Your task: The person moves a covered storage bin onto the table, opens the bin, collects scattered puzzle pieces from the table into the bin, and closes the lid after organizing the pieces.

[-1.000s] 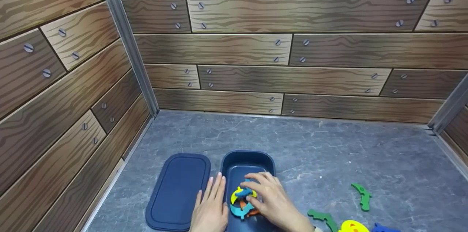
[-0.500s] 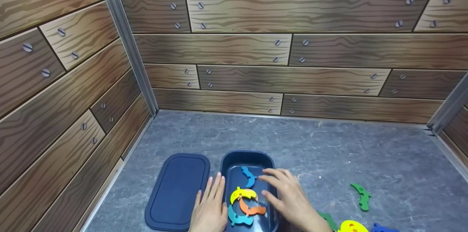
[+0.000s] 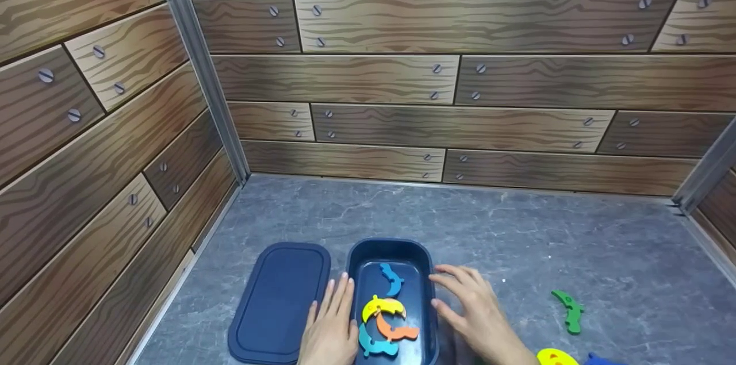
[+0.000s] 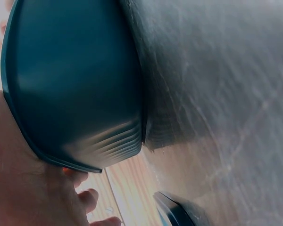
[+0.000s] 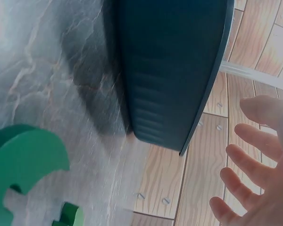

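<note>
A dark blue rectangular box (image 3: 422, 253) stands lidless on the table with several curved animal-shaped pieces inside. Toward its far end lies a blue piece (image 3: 391, 279); nearer are a yellow piece (image 3: 383, 307), an orange one (image 3: 397, 329) and a turquoise one (image 3: 376, 344). My left hand (image 3: 332, 325) rests along the box's left side, fingers straight. On the other side my right hand (image 3: 474, 313) is beside the right rim, fingers spread and holding nothing. The right wrist view shows the right hand (image 5: 254, 160) apart from the box wall (image 5: 165, 84).
The flat dark blue lid (image 3: 280, 302) lies left of the box. Out to the right is a green curved piece (image 3: 571, 311). A yellow piece (image 3: 556, 357) and a blue piece (image 3: 601, 360) sit at the front edge of view. Wood-patterned walls (image 3: 368, 80) enclose the table.
My right hand has let go of the pieces inside the box and moved right, out past the rim. The pieces now lie spread on the box floor. The left hand has stayed put.
</note>
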Demonstrator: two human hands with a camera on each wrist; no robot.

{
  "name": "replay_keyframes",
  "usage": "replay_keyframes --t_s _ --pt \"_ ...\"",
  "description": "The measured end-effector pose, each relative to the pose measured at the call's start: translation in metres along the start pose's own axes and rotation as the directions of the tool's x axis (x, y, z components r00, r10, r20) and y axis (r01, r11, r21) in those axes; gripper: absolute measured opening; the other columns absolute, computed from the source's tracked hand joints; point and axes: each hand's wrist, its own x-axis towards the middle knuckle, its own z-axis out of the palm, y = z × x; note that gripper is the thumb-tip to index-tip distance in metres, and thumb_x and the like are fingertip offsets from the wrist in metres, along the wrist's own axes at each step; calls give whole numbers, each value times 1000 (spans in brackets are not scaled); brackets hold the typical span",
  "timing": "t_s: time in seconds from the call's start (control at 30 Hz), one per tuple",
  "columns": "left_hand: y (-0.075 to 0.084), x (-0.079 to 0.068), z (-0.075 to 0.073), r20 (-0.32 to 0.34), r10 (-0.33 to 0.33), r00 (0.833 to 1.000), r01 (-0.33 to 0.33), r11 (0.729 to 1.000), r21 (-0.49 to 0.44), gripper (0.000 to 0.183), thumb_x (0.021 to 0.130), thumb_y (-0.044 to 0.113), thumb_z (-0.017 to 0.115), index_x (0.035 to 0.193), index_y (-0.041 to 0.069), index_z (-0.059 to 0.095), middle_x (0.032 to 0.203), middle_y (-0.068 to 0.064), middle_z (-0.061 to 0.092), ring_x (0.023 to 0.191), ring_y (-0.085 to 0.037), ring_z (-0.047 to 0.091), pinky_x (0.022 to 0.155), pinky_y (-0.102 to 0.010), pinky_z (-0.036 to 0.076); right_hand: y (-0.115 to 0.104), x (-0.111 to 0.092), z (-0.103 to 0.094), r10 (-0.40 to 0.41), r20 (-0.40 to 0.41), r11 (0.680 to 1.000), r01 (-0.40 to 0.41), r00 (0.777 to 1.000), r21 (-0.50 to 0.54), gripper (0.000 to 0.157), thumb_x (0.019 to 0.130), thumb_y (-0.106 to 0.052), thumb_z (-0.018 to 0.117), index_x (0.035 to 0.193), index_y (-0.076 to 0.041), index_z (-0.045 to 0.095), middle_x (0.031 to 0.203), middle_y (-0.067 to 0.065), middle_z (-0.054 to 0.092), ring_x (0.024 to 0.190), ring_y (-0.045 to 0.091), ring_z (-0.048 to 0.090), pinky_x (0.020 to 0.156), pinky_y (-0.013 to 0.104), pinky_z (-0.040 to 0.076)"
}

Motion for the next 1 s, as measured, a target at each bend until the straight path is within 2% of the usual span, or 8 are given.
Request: replay_keyframes --t_s 0.2,0.47,0.73,1.0 --pt "1 1 -1 10 -8 1000 8 1000 -2 65 92 25 50 150 20 22 155 7 14 141 -23 13 108 -59 15 5 -4 -7 -19 -55 1000 19 998 -12 39 80 -22 75 117 -25 66 126 -6 57 113 14 46 89 47 41" --pt "0 2 -1 31 -14 999 14 1000 -1 65 93 25 50 151 21 21 155 7 13 141 -23 12 108 -59 15 12 -8 -14 -67 -134 997 61 989 -48 40 76 -19 77 115 -23 67 123 -3 58 109 19 49 83 46 43" --pt "0 2 -1 30 -17 999 16 1000 4 66 92 25 51 151 21 21 155 6 14 141 -23 12 108 -59 15 17 -12 -22 14 -90 998 -19 996 -52 38 80 -23 75 117 -25 66 124 -5 57 111 18 47 83 46 41" --pt "-1 0 -1 12 7 1000 -7 1000 -3 64 93 25 49 151 20 22 155 7 14 141 -24 13 107 -60 16 28 -16 -28 -17 -141 996 4 990 -95 39 77 -18 77 115 -20 67 122 1 59 108 22 49 78 44 40"
